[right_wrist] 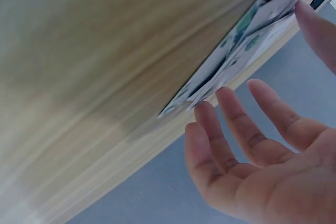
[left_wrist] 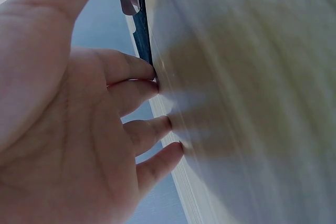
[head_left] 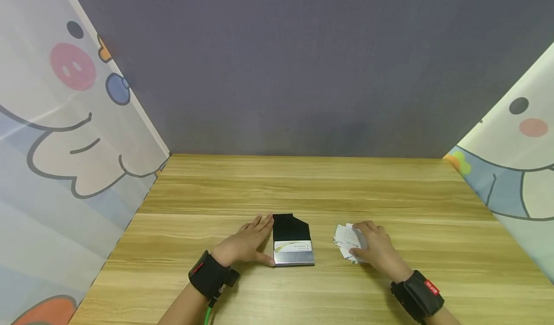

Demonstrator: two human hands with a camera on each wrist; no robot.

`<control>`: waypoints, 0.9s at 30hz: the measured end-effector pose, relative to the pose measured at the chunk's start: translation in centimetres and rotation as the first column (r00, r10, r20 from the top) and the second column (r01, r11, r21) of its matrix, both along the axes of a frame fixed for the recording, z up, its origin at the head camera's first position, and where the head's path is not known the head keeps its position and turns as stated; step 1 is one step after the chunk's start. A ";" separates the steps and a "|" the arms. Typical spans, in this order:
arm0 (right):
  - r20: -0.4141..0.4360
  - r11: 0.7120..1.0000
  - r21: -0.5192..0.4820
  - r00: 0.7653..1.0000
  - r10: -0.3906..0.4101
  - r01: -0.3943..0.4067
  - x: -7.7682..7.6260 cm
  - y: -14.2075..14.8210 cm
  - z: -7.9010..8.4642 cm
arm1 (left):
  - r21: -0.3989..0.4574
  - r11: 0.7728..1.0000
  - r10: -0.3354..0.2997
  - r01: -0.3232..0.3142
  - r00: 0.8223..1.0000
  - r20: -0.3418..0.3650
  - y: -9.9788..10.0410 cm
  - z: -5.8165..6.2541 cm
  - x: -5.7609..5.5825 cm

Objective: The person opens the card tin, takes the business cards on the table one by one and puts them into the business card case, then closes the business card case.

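Observation:
An opened business card case [head_left: 294, 258] lies on the table, its black lid flap [head_left: 289, 228] laid back and white cards [head_left: 291, 246] showing above the silver front. Close along the case's left side rests my left hand [head_left: 245, 244], fingers stretched out, thumb at the lower corner. In the left wrist view those fingertips [left_wrist: 173, 153] touch the tabletop beside the dark case edge [left_wrist: 142, 40]. To the right, my right hand [head_left: 377, 249] hovers over a loose, fanned pile of cards [head_left: 346, 237]. Its thumb and fingers are spread, with fingertips [right_wrist: 227, 94] right by the cards' edges in the right wrist view.
The wooden table [head_left: 303, 181] ends against a grey panel [head_left: 303, 75] at the back. Cartoon-printed sheets [head_left: 52, 161] stand on the left and right sides. A green cable [head_left: 208, 315] runs from the left wristband [head_left: 211, 275].

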State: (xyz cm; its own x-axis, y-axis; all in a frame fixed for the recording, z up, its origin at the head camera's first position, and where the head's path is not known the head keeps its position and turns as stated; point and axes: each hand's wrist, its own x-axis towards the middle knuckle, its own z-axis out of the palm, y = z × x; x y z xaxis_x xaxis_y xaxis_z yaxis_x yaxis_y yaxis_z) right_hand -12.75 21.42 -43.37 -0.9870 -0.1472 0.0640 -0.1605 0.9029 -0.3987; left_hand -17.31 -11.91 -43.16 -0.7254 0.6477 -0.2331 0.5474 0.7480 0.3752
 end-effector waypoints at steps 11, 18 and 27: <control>-0.038 1.000 0.012 0.999 0.002 -0.001 0.0 0.0 -0.1 | 0.005 1.000 0.001 -0.001 1.000 0.000 0.0 0.2 0.1; -0.040 1.000 -0.005 0.999 -0.007 0.007 0.0 -0.1 -0.2 | 0.011 1.000 -0.002 0.002 1.000 0.002 0.0 0.3 0.3; -0.094 1.000 -0.024 0.996 -0.004 0.002 -0.1 -0.2 -0.3 | 0.013 1.000 -0.003 0.003 1.000 0.002 0.0 0.3 0.3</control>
State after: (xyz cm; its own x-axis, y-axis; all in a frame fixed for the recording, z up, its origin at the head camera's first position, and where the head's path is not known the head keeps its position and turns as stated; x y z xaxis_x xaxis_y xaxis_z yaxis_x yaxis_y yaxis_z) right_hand -12.89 21.22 -43.67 -0.9769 -0.1416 0.1602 -0.1957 0.8940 -0.4032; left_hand -17.06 -11.94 -42.83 -0.7227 0.6532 -0.2257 0.5492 0.7411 0.3862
